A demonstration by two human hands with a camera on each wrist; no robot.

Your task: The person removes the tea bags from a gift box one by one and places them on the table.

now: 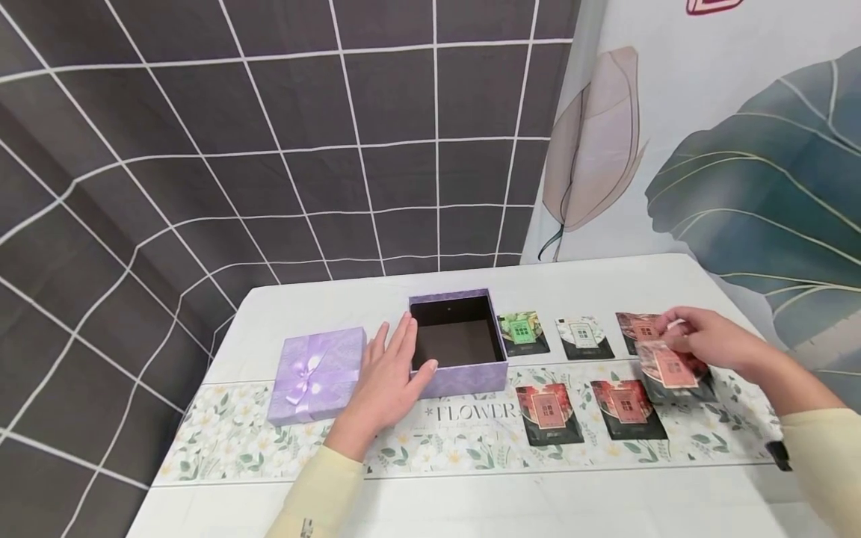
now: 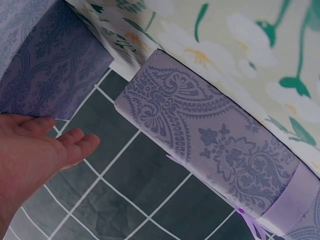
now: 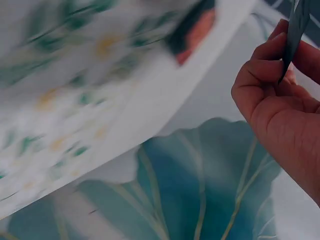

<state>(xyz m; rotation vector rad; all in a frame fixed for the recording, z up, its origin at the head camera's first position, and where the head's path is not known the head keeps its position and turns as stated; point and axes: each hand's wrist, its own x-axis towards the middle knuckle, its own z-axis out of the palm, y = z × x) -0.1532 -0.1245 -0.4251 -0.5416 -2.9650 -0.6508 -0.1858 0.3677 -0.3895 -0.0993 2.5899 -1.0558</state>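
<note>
An uncovered purple patterned box (image 1: 464, 379) with a dark interior stands mid-table. Its left side is touched by my left hand (image 1: 386, 381), fingers extended and thumb at the front corner. Left of that hand lies the purple lid (image 1: 285, 373) with a ribbon bow; the left wrist view shows its side (image 2: 210, 145). Over on the right, my right hand (image 1: 716, 340) pinches a red-and-black sachet (image 1: 675, 370) by its upper edge, raised above the table. In the right wrist view this sachet (image 3: 296, 35) appears edge-on between thumb and fingers.
Right of the box, a green sachet (image 1: 523, 334), a white sachet (image 1: 584, 337) and a reddish sachet (image 1: 632, 329) form a back row. Two red-and-black sachets (image 1: 550, 415) (image 1: 628, 410) lie in front. A floral runner (image 1: 464, 452) crosses the white table (image 1: 471, 508).
</note>
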